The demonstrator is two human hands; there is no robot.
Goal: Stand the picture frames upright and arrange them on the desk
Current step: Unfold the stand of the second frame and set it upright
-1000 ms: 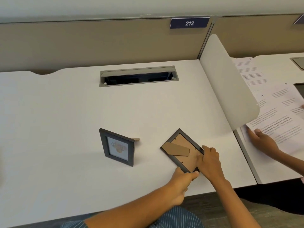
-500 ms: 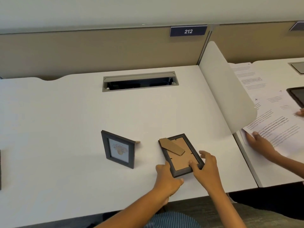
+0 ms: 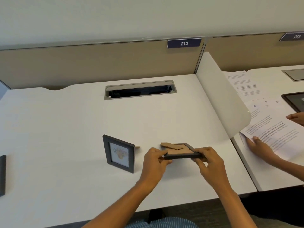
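A small dark picture frame stands upright on the white desk, its flower picture facing me and its brown stand poking out behind. To its right I hold a second dark frame face down and tilted, its near edge lifted off the desk, brown backing and folded stand on top. My left hand grips its left end and my right hand its right end. A third dark frame shows at the left edge, cut off.
A cable slot opens at the back of the desk. A curved white divider separates the neighbouring desk, where another person's hands rest on printed papers beside a dark tablet-like object.
The face-down frame has turned square to me and its near edge has come up off the desk, both hands now gripping its ends. The view has tilted up.
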